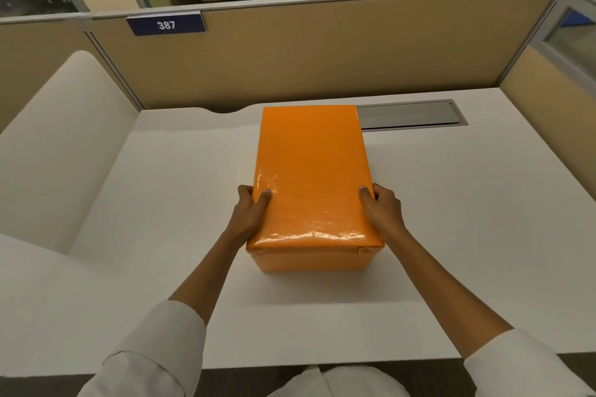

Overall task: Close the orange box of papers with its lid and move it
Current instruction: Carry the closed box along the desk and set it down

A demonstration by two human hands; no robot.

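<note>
The orange box (314, 259) stands in the middle of the white desk (467, 235), with its glossy orange lid (309, 171) seated on top and covering it. The papers inside are hidden. My left hand (250, 213) grips the lid's left edge near the front, thumb on top and fingers down the side. My right hand (382, 208) holds the right edge the same way. Whether the box rests on the desk or is slightly lifted, I cannot tell.
A grey metal cable hatch (409, 114) is set into the desk behind the box on the right. Beige partition walls (306, 55) enclose the desk at the back and sides, one bearing a blue plate numbered 387 (166, 25). A lower white surface (64, 145) lies to the left.
</note>
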